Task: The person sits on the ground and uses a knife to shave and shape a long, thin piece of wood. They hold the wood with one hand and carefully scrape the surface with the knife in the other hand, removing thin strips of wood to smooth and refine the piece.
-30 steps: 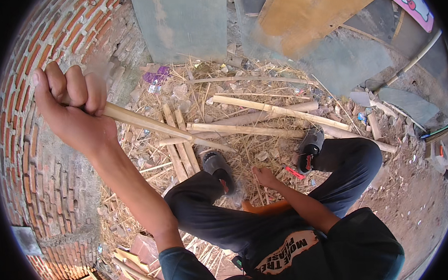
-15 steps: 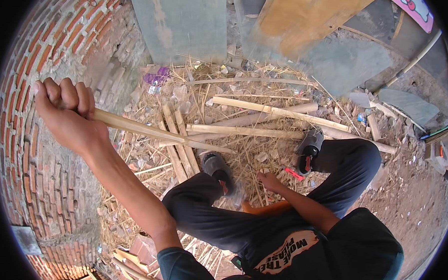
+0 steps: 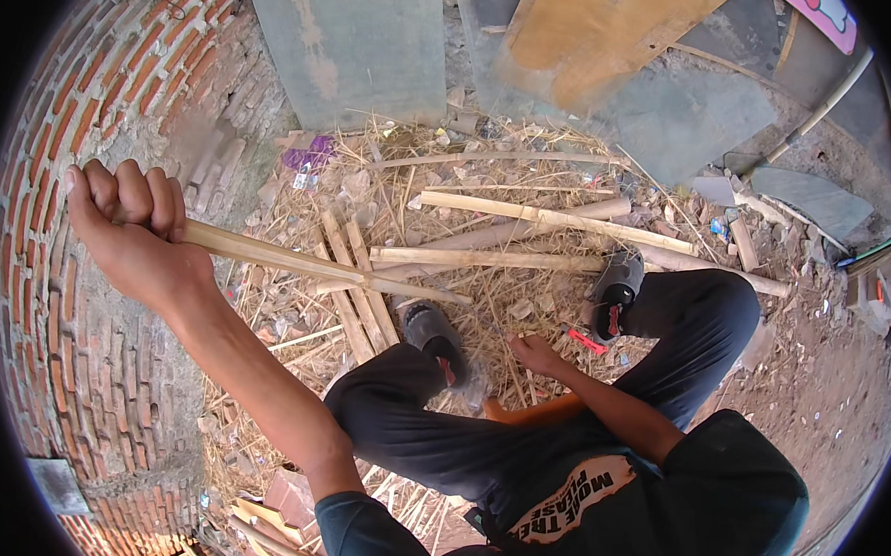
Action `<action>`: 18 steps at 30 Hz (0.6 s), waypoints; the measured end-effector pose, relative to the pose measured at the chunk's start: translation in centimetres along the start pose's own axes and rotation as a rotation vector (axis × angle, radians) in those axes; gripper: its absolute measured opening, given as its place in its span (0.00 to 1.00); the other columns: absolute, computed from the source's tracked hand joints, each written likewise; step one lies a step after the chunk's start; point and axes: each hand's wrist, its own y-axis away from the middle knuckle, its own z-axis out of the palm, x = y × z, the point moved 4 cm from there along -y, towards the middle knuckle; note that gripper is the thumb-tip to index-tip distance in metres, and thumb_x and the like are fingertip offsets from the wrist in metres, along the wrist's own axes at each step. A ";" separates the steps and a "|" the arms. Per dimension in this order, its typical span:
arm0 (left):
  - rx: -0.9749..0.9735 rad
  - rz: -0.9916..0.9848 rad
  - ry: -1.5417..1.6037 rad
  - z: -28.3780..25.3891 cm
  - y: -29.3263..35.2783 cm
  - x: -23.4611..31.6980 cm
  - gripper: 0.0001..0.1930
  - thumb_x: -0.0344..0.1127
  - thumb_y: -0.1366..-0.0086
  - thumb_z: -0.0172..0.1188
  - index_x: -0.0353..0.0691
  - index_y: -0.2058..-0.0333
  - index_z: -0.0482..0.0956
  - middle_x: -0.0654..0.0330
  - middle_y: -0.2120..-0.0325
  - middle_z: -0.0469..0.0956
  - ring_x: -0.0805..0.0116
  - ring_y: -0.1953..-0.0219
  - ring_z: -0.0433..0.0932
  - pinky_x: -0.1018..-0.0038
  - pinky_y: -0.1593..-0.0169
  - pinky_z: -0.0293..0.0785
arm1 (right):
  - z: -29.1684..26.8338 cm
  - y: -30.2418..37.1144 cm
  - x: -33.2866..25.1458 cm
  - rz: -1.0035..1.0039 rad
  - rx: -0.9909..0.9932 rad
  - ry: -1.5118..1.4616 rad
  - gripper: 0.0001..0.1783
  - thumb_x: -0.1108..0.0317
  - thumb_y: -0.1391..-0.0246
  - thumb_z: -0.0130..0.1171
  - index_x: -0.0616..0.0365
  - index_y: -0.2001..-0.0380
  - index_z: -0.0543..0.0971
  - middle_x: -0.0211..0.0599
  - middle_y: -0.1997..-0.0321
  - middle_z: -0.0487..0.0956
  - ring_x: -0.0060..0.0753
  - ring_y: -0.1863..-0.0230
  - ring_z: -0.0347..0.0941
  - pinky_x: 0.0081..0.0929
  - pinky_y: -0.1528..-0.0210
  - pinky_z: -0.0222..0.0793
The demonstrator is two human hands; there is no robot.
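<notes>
My left hand (image 3: 135,214) is raised at the left, its fingers wrapped round one end of a long split bamboo strip (image 3: 296,260). The strip slants down to the right, its far tip just past my left shoe (image 3: 430,330). Between my knees, low over the straw, my right hand (image 3: 536,355) is closed. What it grips, if anything, I cannot make out. Beside it on the ground lies a small red object (image 3: 584,340). An orange object (image 3: 536,411), partly hidden, shows below my right forearm.
Several bamboo pieces (image 3: 485,260) lie across the littered straw (image 3: 383,201) ahead of my feet, with short slats (image 3: 351,282) near my left shoe. A brick wall (image 3: 80,324) rises at the left. Grey boards (image 3: 356,53) and a brown panel (image 3: 604,33) lean at the back.
The whole view has shifted slightly. My left hand still holds the bamboo strip in almost the same place, and my right hand has barely moved.
</notes>
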 end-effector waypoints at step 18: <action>-0.210 -0.196 0.103 1.4 1.6 -0.9 0.23 0.56 0.22 0.52 0.37 0.53 0.72 0.64 0.73 0.63 0.71 0.71 0.65 0.72 0.66 0.63 | -1.1 -0.7 1.7 0.284 -0.047 -0.059 0.47 0.28 0.36 0.47 0.69 0.79 0.78 0.47 0.80 0.77 0.47 0.75 0.78 0.48 0.64 0.72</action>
